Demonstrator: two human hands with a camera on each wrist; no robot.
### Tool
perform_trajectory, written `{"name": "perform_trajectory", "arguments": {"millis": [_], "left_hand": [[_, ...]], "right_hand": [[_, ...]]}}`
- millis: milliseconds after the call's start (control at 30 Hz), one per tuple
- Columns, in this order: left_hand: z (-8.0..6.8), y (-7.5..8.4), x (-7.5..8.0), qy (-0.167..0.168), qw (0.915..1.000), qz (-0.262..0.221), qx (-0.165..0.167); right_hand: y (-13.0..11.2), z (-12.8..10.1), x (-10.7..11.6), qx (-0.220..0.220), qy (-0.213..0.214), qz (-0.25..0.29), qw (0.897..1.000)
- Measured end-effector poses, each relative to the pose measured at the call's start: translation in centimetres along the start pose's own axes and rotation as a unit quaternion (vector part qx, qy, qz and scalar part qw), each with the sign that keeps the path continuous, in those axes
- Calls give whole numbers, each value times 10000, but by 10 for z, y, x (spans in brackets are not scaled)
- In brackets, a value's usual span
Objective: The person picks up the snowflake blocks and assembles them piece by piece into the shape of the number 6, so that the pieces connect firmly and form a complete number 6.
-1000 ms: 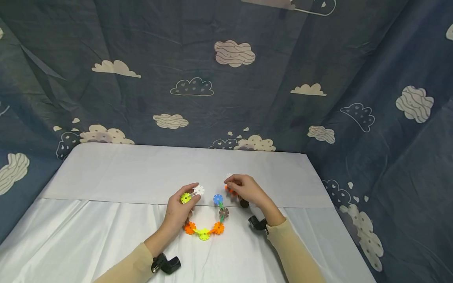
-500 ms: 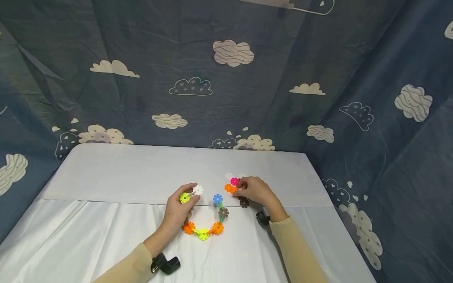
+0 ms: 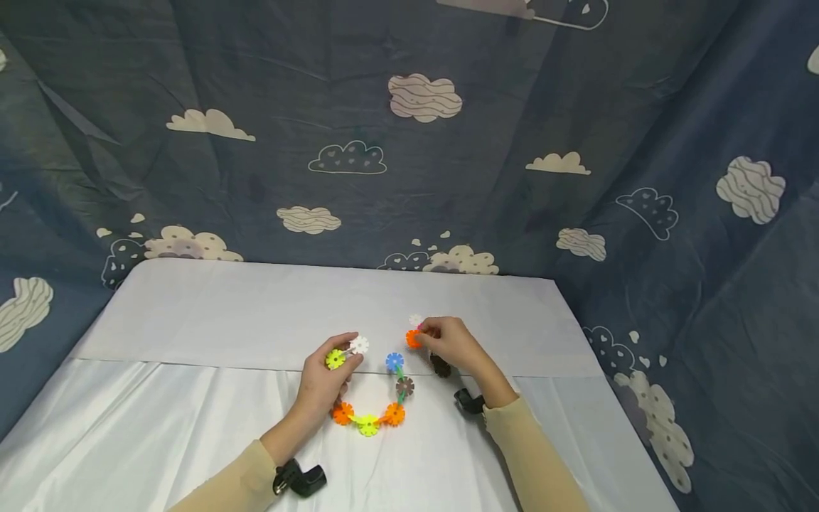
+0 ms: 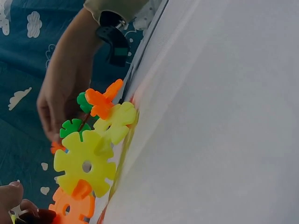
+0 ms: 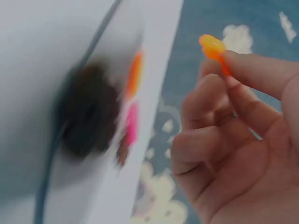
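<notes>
My left hand (image 3: 324, 377) grips the left side of a curved chain of notched plastic flower discs. By its fingertips are a yellow-green disc (image 3: 335, 359) and a white disc (image 3: 360, 345). Around the chain's lower bend come orange, a yellow disc (image 4: 86, 163) and orange again, then a brown disc (image 3: 405, 387) and a blue disc (image 3: 394, 362) at the free right end, with green discs between. Thumb and forefinger of my right hand (image 3: 451, 341) pinch an orange flower disc (image 5: 213, 45), seen nearly edge-on in the right wrist view.
Loose discs lie under and beside the right hand: a dark brown disc (image 3: 440, 365), a pink disc (image 5: 132, 123), another orange disc (image 5: 135, 74) and a white disc (image 3: 415, 320). A white cloth (image 3: 211, 313) covers the table, with a cloud-patterned curtain (image 3: 448, 178) behind.
The right hand shifted right among the loose discs, then came back left, and now has an orange flower disc between its fingertips. The left hand and chain stay in place.
</notes>
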State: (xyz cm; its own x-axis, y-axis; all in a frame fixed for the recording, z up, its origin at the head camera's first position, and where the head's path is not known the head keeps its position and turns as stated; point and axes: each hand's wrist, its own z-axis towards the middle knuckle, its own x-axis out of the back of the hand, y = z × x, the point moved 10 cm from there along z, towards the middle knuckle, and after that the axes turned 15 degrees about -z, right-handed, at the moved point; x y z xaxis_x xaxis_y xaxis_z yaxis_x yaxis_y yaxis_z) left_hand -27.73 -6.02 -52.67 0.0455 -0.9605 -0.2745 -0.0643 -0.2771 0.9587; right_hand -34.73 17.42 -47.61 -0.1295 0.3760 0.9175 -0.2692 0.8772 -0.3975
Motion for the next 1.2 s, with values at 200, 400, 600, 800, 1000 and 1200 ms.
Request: {"name": "perform_trajectory", "arguments": {"millis": [200, 400, 600, 800, 1000, 1200], "left_hand": [[1, 0, -1, -13, 10000, 9, -48], [0, 0, -1, 18, 10000, 31, 19], [0, 0, -1, -9, 10000, -13, 0], [0, 0, -1, -45, 10000, -33, -33], [-1, 0, -2, -85, 9999, 9, -73], [-2, -2, 1, -59, 10000, -19, 70]], "right_hand": [[-47, -13, 6, 641, 245, 238, 9974], [-66, -19, -4, 766, 327, 242, 9962], [-75, -22, -7, 892, 495, 142, 9947], [-84, -26, -4, 1093, 801, -99, 9907], [-101, -35, -1, 1668, 1406, -710, 9733], [-112, -42, 0, 2112, 1955, -781, 9545]]}}
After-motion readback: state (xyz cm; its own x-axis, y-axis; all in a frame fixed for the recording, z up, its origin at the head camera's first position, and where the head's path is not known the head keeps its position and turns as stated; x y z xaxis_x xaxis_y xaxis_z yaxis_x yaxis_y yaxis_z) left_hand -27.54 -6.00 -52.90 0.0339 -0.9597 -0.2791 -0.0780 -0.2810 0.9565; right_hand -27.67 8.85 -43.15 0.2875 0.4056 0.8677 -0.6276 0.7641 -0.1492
